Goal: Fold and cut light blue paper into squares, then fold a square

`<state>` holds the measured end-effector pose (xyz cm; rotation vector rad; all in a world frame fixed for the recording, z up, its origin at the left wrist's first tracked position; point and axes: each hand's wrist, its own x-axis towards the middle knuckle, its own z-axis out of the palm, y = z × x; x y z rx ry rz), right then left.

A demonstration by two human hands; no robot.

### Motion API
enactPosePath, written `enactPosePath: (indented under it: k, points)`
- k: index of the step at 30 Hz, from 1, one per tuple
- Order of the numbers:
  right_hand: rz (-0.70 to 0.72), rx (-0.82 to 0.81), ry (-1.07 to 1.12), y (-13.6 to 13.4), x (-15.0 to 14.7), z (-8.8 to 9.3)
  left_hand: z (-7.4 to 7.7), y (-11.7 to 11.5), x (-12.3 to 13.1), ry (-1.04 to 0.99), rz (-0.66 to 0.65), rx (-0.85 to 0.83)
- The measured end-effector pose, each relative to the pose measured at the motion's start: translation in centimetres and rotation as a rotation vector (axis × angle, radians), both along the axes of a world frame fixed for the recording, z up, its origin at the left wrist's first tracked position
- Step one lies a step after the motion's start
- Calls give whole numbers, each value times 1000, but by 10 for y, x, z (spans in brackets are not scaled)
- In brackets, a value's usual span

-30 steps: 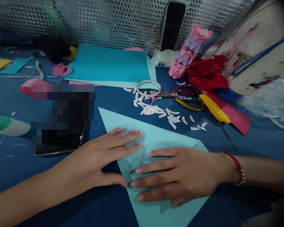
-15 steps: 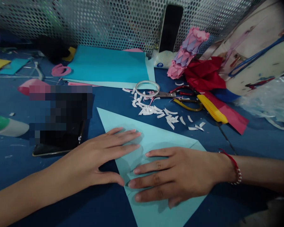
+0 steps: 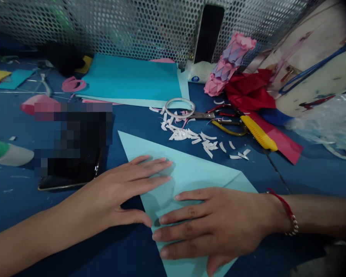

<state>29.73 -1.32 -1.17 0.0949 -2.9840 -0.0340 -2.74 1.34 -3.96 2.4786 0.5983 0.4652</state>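
Note:
A folded sheet of light blue paper (image 3: 187, 157) lies at the front of the blue table, its corners pointing to the upper left and toward me. My left hand (image 3: 129, 188) rests on its left edge, fingers stretched out flat and thumb apart. Flat across the lower middle of the paper lies my right hand (image 3: 207, 223), fingers spread, a red beaded bracelet (image 3: 285, 209) on its wrist. A crease shows near the paper's right corner. Neither hand grips anything. Part of the paper is hidden beneath the right palm.
Beyond the paper lie white paper scraps (image 3: 187, 134), a tape roll (image 3: 180, 107), scissors (image 3: 233, 129) and a yellow cutter (image 3: 258, 132). A dark phone-like device (image 3: 72, 169), partly blurred out, is left. Blue sheets (image 3: 132, 79) and a pink-purple paper model (image 3: 229, 63) stand farther back.
My right hand has slid toward me and slightly left over the light blue paper. My left hand and the paper have stayed nearly in place.

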Motion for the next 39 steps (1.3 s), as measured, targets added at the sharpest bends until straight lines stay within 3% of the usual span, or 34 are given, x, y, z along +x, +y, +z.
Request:
enactPosePath:
  k: [9,11,13,17,20,28,39]
  points:
    - [1,-31,-11,1,0,-1,-1,-2,1,24,-3,94]
    - [6,-46,-30,3,-1,2,-2,-19,3,62,31,226]
    - [13,-58,-47,4,-2,4,-4,-45,7,108,152,412]
    - [6,-57,-39,4,-2,3,-9,-96,13,218,285,528]
    - [3,-36,-16,3,-1,-1,-14,-109,11,206,320,551]
    - [30,60,-22,5,-1,2,-12,-79,3,313,351,544]
    - [36,96,-61,5,-1,4,7,-23,-4,421,310,787]
